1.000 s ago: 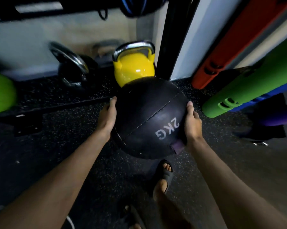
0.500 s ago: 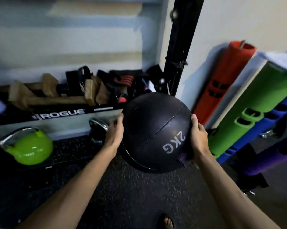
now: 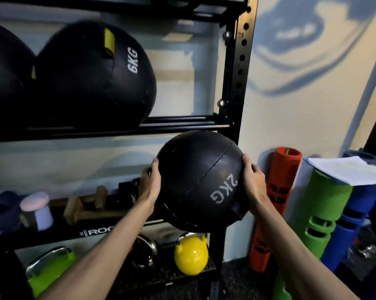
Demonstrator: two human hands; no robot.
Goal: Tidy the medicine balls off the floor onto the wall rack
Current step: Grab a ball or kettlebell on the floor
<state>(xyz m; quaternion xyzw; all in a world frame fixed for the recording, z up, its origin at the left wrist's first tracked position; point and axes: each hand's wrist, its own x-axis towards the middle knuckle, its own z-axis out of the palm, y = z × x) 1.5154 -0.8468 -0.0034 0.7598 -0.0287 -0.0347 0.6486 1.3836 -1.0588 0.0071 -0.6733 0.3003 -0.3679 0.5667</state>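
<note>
- 2KG medicine ball (image 3: 195,180) is up off the floor (image 3: 236,282), held in the air in front of the wall rack (image 3: 240,61), by its right upright.
- It sits just under the upper shelf rail (image 3: 117,126) and above the yellow kettlebell (image 3: 191,255). From where I stand I cannot tell whether it touches the rack.
- The white "2KG" lettering faces out and reads tilted, with a stitched seam running across the black cover.
- The left hand (image 3: 150,182) clasps the ball's left side, thumb on the front and fingers wrapped behind.
- The right hand (image 3: 253,180) clasps the right side the same way, thumb laid along the curve. The ball is squeezed between the two hands, both forearms reaching up to it.
- On the upper shelf rests a larger black 6KG ball (image 3: 96,76) with a yellow tab, and a second dark ball (image 3: 2,83) is pressed against its left side.
- The shelf behind the held ball carries wooden handles (image 3: 85,204), a pink-capped item (image 3: 36,207) and dark straps. It is too blurred to say more.
- On the bottom level are the yellow kettlebell, a chrome-handled dark one (image 3: 144,250) beside it and a green kettlebell (image 3: 50,269) further left.
- Right of the rack an orange tube (image 3: 278,202) leans on the painted wall (image 3: 301,115), then a green tube (image 3: 321,213) and a blue tube (image 3: 356,213).
- White paper sheets (image 3: 347,169) lie across the tops of those tubes.
</note>
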